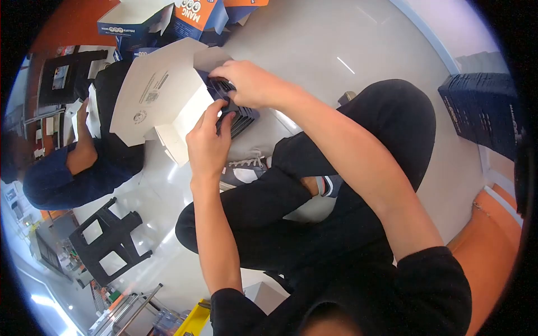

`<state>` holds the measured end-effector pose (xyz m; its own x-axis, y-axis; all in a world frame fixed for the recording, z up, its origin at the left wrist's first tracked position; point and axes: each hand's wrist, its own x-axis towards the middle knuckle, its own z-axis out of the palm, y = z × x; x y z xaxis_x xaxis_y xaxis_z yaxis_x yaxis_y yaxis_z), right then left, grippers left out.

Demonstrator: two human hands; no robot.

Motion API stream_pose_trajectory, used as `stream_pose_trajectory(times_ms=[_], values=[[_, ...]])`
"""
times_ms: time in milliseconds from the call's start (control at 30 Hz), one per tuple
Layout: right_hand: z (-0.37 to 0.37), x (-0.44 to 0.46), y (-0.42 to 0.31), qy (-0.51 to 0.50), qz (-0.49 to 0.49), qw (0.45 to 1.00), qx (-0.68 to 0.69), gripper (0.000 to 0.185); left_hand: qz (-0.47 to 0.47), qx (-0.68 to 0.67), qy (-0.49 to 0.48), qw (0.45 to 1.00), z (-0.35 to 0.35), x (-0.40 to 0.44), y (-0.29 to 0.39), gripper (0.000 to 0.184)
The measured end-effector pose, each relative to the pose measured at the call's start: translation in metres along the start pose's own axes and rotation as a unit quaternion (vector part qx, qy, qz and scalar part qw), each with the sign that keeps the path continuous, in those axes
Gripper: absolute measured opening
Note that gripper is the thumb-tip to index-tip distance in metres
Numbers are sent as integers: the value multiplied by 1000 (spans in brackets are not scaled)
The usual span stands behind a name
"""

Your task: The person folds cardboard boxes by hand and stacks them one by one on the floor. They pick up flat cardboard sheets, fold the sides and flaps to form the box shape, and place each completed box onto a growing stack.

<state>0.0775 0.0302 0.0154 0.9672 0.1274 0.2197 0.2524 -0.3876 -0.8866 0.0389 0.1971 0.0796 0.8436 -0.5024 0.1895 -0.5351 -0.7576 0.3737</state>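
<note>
A carton [162, 95] with white inner flaps and printed text stands opened up in front of me on the floor. At its right side is a stack of thin black pieces [242, 119] with layered edges; their exact kind is unclear. My left hand [209, 141] has its thumb and fingers bent on the near edge of this stack, beside the white flap. My right hand [245, 84] curls its fingers over the stack's far end, next to the carton's side flap. The fingertips of both hands are partly hidden against the dark pieces.
Blue and orange cartons [196, 14] stand beyond the opened one. Another person [84, 151] sits at the left. A black stool [110, 241] lies on the floor at lower left. At right is a dark wrapped stack [482, 109]; a yellow bin [194, 320] is below.
</note>
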Motion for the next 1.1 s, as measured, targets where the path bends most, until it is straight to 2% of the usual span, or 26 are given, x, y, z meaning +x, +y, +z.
stream_pose_trajectory(times_ms=[67, 167, 300, 467, 567, 667, 733, 867, 933, 1100], values=[[4, -3, 6, -5, -14, 999, -42, 49, 26, 12, 18, 999, -1, -1, -6, 26], [7, -7, -1, 12, 32, 999, -17, 47, 47, 17, 17, 999, -4, -2, -11, 25], [12, -7, -1, 24, 16, 999, 14, 44, 38, 14, 36, 999, -7, -3, -15, 22], [20, -10, -1, 1, 30, 999, 24, 40, 11, 34, 47, 998, -12, -7, -15, 21], [19, -11, -2, 7, 5, 999, -33, 39, 25, 47, 90, 994, -11, -7, -13, 19], [17, -10, 1, -27, 26, 999, -5, 42, 57, 64, 105, 991, -16, -6, -11, 23], [17, -11, 1, -29, 36, 999, -17, 42, 74, 84, 32, 993, -20, -2, -10, 28], [21, -8, 5, -30, 37, 999, -24, 44, 88, 118, -19, 989, -22, 0, -14, 31], [19, -9, 2, -22, 39, 999, -14, 45, 82, 151, -75, 982, -21, 2, -13, 28], [15, -9, 1, -16, 36, 999, -1, 48, 85, 151, -89, 981, -21, 7, -11, 25]])
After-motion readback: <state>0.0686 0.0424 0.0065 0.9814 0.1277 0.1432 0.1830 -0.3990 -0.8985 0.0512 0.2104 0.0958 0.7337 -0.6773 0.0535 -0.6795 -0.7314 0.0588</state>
